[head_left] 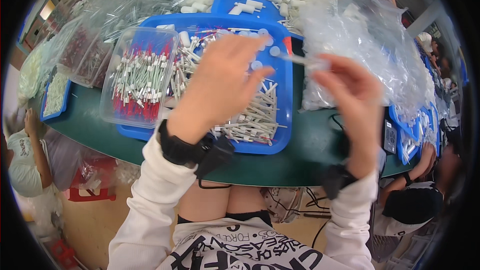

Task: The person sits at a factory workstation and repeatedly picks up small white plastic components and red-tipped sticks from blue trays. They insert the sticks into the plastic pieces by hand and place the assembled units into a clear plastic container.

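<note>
My left hand (220,82) hovers over the blue tray (282,120), fingers spread, with small white sticks and white round caps (274,50) lying just beyond the fingertips. Whether it holds anything I cannot tell. My right hand (347,92) is raised at the right of the tray, fingers pinched on a thin clear tube (300,60) that points left toward the left hand's fingertips. Both wrists wear black bands on white sleeves.
A clear plastic box (140,77) of red-and-white sticks sits in the tray's left part. Bags of clear tubes (370,45) are piled at the right and back. A second blue tray (225,0) holds white caps. Other people sit at the left and right of the green table (310,160).
</note>
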`<action>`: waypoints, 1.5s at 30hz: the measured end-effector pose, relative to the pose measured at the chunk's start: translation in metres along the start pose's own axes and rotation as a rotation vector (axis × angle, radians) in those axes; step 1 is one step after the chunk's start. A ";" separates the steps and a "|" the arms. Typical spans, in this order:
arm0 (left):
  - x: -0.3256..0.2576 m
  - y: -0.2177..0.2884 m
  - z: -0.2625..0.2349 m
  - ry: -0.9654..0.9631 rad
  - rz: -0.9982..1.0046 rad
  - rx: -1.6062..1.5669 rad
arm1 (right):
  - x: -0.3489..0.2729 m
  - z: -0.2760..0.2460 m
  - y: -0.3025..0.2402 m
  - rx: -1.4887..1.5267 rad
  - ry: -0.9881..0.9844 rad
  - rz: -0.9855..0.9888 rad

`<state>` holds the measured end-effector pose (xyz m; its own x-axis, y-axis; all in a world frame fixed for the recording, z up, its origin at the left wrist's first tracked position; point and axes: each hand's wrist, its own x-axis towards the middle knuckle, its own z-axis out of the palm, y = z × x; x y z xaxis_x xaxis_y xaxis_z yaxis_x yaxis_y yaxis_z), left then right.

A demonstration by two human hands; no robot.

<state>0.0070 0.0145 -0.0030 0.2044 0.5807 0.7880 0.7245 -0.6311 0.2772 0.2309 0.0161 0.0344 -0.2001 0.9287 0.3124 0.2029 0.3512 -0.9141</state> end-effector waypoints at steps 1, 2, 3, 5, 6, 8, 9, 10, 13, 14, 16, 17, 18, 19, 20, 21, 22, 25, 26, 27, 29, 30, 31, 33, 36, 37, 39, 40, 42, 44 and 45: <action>0.002 -0.005 -0.006 0.060 -0.048 0.033 | -0.003 -0.026 -0.014 -0.021 0.081 -0.051; -0.002 -0.017 -0.010 0.008 -0.134 0.102 | -0.007 -0.055 -0.025 -0.052 0.219 -0.134; -0.009 -0.033 -0.017 -0.045 -0.224 0.184 | -0.007 -0.100 -0.025 -0.144 0.230 -0.188; -0.013 -0.044 -0.015 -0.136 -0.288 0.247 | -0.008 -0.178 -0.028 -0.324 0.541 -0.350; -0.015 -0.046 -0.010 -0.178 -0.269 0.249 | -0.009 -0.221 -0.017 -0.319 0.698 -0.347; -0.017 -0.050 -0.003 -0.225 -0.240 0.265 | -0.017 -0.340 0.031 -0.399 0.930 -0.293; -0.017 -0.051 0.002 -0.231 -0.225 0.269 | -0.025 -0.403 0.062 -0.493 1.011 -0.240; -0.018 -0.051 0.003 -0.244 -0.215 0.301 | -0.024 -0.432 0.095 -0.714 1.033 -0.107; -0.021 -0.051 0.000 -0.257 -0.213 0.381 | -0.017 -0.428 0.146 -1.093 0.909 0.289; -0.020 -0.050 -0.002 -0.267 -0.223 0.413 | -0.014 -0.419 0.155 -1.167 0.833 0.419; -0.019 -0.046 -0.003 -0.293 -0.240 0.453 | -0.015 -0.421 0.166 -1.226 0.789 0.499; -0.018 -0.045 -0.003 -0.289 -0.231 0.462 | -0.017 -0.423 0.167 -1.257 0.770 0.540; -0.016 -0.044 -0.003 -0.280 -0.223 0.472 | -0.017 -0.427 0.163 -1.236 0.747 0.493; -0.015 -0.043 -0.002 -0.270 -0.214 0.478 | -0.020 -0.433 0.154 -1.198 0.821 0.419; -0.014 -0.041 -0.001 -0.218 -0.202 0.481 | -0.024 -0.441 0.141 -1.161 0.897 0.344; -0.012 -0.040 -0.001 -0.160 -0.191 0.485 | -0.027 -0.449 0.124 -1.121 0.971 0.263; -0.012 -0.039 -0.003 -0.111 -0.191 0.516 | -0.026 -0.421 0.098 -1.121 1.027 0.171; 0.001 -0.028 -0.010 0.079 -0.217 0.517 | -0.041 -0.274 -0.002 -0.723 0.953 -0.290; 0.003 -0.028 -0.007 0.130 -0.235 0.418 | -0.049 -0.221 -0.028 -0.693 0.787 -0.270; 0.004 -0.029 -0.004 0.176 -0.253 0.321 | -0.054 -0.165 -0.046 -0.657 0.620 -0.244; -0.002 -0.030 -0.006 0.223 -0.321 0.177 | -0.045 -0.050 -0.060 -0.640 0.282 -0.086; -0.003 -0.030 -0.007 0.239 -0.361 0.087 | -0.032 -0.020 -0.057 -0.659 0.006 -0.182; -0.002 -0.028 -0.008 0.249 -0.393 -0.001 | -0.016 0.001 -0.038 -0.608 -0.061 -0.217; -0.001 -0.026 -0.007 0.198 -0.539 -0.313 | 0.021 0.037 0.007 -0.638 -0.182 -0.311; -0.001 -0.019 -0.007 0.165 -0.654 -0.647 | 0.047 0.065 0.046 -0.793 -0.246 -0.352; 0.000 -0.018 -0.007 0.164 -0.675 -0.739 | 0.049 0.069 0.049 -0.854 -0.281 -0.348; 0.001 -0.019 -0.006 0.094 -0.649 -0.816 | 0.050 0.070 0.054 -0.815 -0.262 -0.363; 0.001 -0.019 -0.006 0.060 -0.637 -0.856 | 0.050 0.070 0.055 -0.796 -0.254 -0.371; -0.002 -0.016 -0.004 0.032 -0.707 -0.940 | 0.044 0.071 0.053 -0.544 -0.123 -0.252; -0.003 -0.014 -0.002 -0.013 -0.728 -0.978 | 0.040 0.070 0.054 -0.226 -0.045 -0.146; -0.005 -0.013 0.000 -0.029 -0.730 -0.993 | 0.037 0.066 0.055 -0.037 -0.033 -0.095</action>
<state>-0.0036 0.0201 -0.0102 -0.0147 0.9643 0.2644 -0.1369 -0.2639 0.9548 0.1713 0.0622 -0.0212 -0.2516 0.8867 0.3879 0.2163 0.4422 -0.8704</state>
